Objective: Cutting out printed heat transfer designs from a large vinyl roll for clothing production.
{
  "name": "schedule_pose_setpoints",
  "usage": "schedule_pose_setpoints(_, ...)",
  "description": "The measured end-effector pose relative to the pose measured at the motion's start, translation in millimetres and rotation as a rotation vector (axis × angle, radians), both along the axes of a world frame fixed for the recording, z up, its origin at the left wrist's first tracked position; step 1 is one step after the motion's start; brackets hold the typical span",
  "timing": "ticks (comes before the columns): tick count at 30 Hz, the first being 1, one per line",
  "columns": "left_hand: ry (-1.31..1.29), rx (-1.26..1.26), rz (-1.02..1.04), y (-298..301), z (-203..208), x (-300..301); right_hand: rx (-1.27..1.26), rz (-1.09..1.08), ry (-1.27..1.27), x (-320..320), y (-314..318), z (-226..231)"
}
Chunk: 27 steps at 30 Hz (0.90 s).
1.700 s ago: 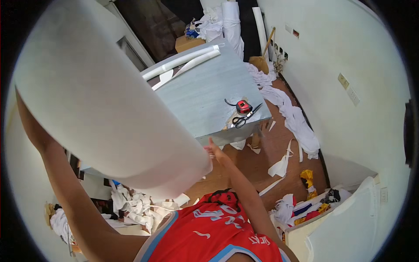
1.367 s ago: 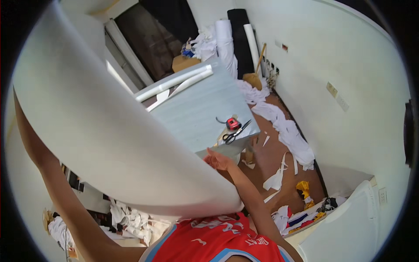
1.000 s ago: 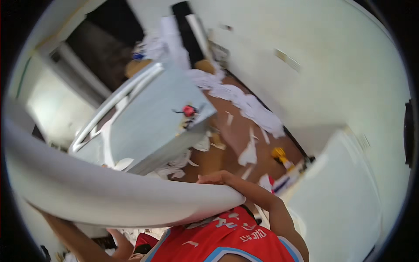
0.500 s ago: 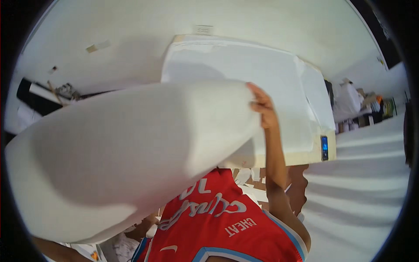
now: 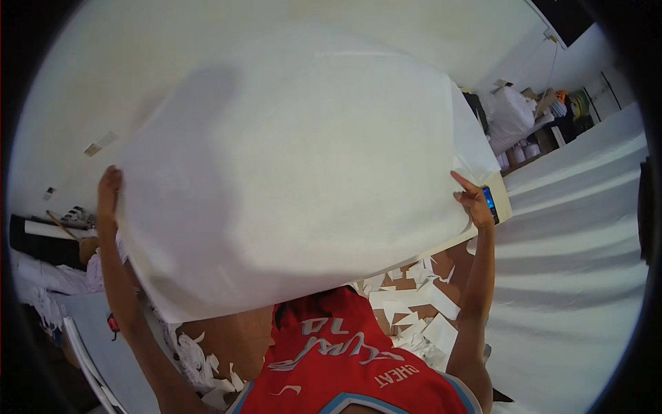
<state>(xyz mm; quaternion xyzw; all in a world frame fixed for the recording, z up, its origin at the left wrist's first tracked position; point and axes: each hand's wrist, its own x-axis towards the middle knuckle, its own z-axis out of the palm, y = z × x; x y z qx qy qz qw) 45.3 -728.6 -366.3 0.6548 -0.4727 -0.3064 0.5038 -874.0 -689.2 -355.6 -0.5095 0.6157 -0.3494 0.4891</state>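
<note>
Pictured across the middle of the frame with a broad white sheet [image 5: 310,186] stretched between two bare hands, arms reaching wide from the lower edge. At left of centre, with the left hand [image 5: 110,188] right on the sheet's side edge: fingers bent together and closed on the white material. At right of centre, with the right hand [image 5: 474,201] by the opposite border: index finger straight and apart from the curled others, fingertips at the sheet (whether pinching or merely resting, impossible to tell). Just beside that hand, close to a dark phone [image 5: 490,204] with a blue-lit screen, on a cream edge [image 5: 506,199] showing past the white. Ending below in a slanting border, from a low corner left of centre up toward the right hand, near a red jersey [image 5: 331,345]. Offering, for moving, a stretch of brown floor [image 5: 248,331] under that corner, between jersey and left forearm, and another at lower right of centre, strewn with white scraps [image 5: 427,297]. Hemmed in at lower left by a grey-blue table [image 5: 114,362] with a red tape measure [image 5: 112,324] beside the forearm; at far right by white draped fabric [image 5: 572,262]; at top by a pale wall [image 5: 276,21].
</note>
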Motion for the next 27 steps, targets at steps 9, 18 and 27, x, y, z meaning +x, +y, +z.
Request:
schedule_pose_setpoints(9,-0.085,0.145,-0.081,-102.5,-174.3,-119.6,0.12,0.035,0.031,-93.0,-33.2,-77.8)
schedule_pose_setpoints(18,-0.369,0.068,-0.025,-211.8,-195.7,-179.9,0.235,-0.112,0.161,-135.8,-71.5,-113.3)
schedule_pose_setpoints(27,-0.44,-0.143,0.12,-228.6,-203.2,-192.0,0.088,-0.241,0.269,-133.6,-132.1,-142.9)
